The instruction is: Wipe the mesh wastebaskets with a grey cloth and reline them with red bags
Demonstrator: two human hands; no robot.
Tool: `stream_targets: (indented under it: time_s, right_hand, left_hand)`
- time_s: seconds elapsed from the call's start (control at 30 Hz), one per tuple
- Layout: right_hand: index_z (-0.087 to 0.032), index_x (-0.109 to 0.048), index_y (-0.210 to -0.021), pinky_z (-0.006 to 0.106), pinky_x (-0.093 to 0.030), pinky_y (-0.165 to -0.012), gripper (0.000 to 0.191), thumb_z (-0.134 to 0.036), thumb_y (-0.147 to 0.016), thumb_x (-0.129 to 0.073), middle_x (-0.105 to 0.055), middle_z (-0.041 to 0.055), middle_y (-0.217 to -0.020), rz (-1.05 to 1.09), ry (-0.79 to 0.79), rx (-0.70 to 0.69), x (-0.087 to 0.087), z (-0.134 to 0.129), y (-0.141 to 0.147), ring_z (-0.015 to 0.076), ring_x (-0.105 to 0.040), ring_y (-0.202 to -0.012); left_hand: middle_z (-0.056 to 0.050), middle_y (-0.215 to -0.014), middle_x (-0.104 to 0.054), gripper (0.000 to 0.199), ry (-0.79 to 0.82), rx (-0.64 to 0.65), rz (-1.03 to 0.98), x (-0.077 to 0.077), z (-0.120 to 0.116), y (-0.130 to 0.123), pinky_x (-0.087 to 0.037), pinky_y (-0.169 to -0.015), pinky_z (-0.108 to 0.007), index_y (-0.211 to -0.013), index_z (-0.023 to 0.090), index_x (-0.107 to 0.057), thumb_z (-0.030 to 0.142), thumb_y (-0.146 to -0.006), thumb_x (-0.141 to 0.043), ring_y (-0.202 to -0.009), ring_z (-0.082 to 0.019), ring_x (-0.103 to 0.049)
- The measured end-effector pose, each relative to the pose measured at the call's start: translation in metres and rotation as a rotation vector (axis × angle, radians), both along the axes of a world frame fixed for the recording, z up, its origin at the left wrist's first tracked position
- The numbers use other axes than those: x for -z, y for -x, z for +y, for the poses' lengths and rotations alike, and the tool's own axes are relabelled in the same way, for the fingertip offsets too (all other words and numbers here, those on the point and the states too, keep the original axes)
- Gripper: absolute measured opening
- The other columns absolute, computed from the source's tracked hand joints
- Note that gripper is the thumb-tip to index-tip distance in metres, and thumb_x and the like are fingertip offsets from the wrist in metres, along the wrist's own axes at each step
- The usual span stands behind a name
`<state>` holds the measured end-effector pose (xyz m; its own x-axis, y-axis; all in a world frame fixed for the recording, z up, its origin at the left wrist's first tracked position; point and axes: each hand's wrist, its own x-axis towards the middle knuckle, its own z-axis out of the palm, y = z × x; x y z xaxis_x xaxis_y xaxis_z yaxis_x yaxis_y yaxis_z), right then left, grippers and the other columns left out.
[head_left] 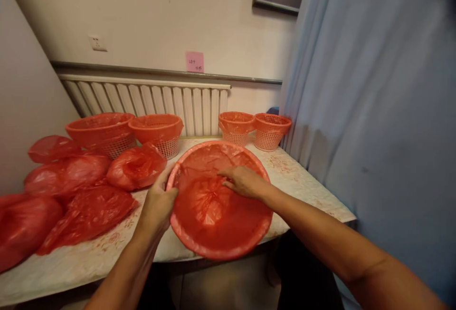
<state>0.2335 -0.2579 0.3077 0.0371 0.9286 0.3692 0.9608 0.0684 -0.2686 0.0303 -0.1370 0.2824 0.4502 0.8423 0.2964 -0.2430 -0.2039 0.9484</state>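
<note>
Red plastic film, thin and glossy, lines the round container (223, 251) held near the front edge of the table, midway between the two arms, its mouth facing up and seemingly tipped toward the person. The left hand (159, 204) is closed on the container's rim, thumb over the inner side, probably to keep it steady. The right hand (244, 181) reaches inside over the film liner (210, 208), fingers loosely bent; I cannot tell whether they pinch the film. The liner gathers into creases at the middle, and film wraps the rim, which likely stops it slipping inward. Red plastic bags (96, 210) lie heaped at the left, within easy reach of the left arm. Toward the wall stand a wide basket (99, 131) and a smaller basket (156, 127) at left, with a pair of baskets (237, 124) at right, apparently set back to leave working space in front. The table wears a pale floral cloth (71, 272). Behind it are a white radiator (203, 105), a pink note (194, 62) and a wall socket (97, 43); a blue-grey curtain (356, 110) hangs along the right.
</note>
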Motion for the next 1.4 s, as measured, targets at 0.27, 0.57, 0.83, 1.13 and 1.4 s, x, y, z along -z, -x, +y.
stream_targets:
  time_s: [0.27, 0.57, 0.83, 1.13, 1.4]
  right_hand:
    - [-0.021, -0.060, -0.113, 0.028, -0.043, -0.080, 0.029, -0.040, -0.096, -0.046, -0.068, 0.0050, -0.100, 0.043, -0.047, -0.204, 0.011, -0.052, 0.019, 0.0161, -0.061, -0.089]
    - [-0.019, -0.056, -0.082, 0.031, -0.033, -0.073, 0.034, -0.045, -0.096, -0.040, -0.059, 0.0057, -0.083, -0.343, -0.155, -0.070, 0.042, -0.011, 0.021, 0.0192, -0.048, -0.078]
    - [-0.019, -0.056, -0.080, 0.032, -0.031, -0.072, 0.031, -0.042, -0.096, -0.042, -0.059, 0.0055, -0.081, -0.329, -0.215, -0.045, 0.049, -0.010, 0.023, 0.0196, -0.048, -0.078]
    - [-0.023, -0.057, -0.114, 0.039, -0.039, -0.094, 0.029, -0.038, -0.089, -0.054, -0.062, 0.0085, -0.112, 0.409, -0.531, -0.002, 0.063, -0.029, -0.001, 0.0226, -0.055, -0.105]
    - [-0.020, -0.058, -0.085, 0.030, -0.052, -0.064, 0.027, -0.042, -0.073, -0.068, -0.066, 0.0036, -0.073, 1.572, -0.252, 0.278, 0.121, -0.028, -0.024, 0.0169, -0.065, -0.065]
  left_hand:
    - [-0.001, -0.083, -0.071, 0.054, 0.119, -0.044, -0.012, 0.000, 0.062, -0.009, -0.052, -0.057, -0.021, -0.104, 0.016, -0.062, 0.011, -0.051, -0.052, -0.065, -0.015, -0.065]
    - [-0.017, -0.118, -0.063, 0.046, -0.041, -0.365, 0.201, -0.005, 0.078, -0.002, -0.039, -0.099, -0.051, -0.116, 0.011, -0.056, 0.024, -0.072, -0.054, -0.117, -0.033, -0.054]
    - [-0.007, -0.101, -0.067, 0.026, -1.015, -0.074, 0.502, 0.006, -0.021, 0.003, -0.042, -0.090, -0.036, -0.101, 0.018, -0.061, 0.028, -0.095, -0.038, -0.098, -0.020, -0.059]
    - [-0.003, -0.078, -0.063, 0.028, -1.335, -0.208, 0.839, 0.021, -0.037, -0.007, -0.034, -0.069, -0.034, -0.083, 0.018, -0.058, 0.035, -0.096, -0.040, -0.075, -0.021, -0.053]
    - [-0.004, -0.079, -0.063, 0.030, -1.330, -0.203, 0.851, 0.023, -0.033, -0.006, -0.032, -0.070, -0.034, -0.084, 0.018, -0.058, 0.036, -0.097, -0.037, -0.075, -0.021, -0.052]
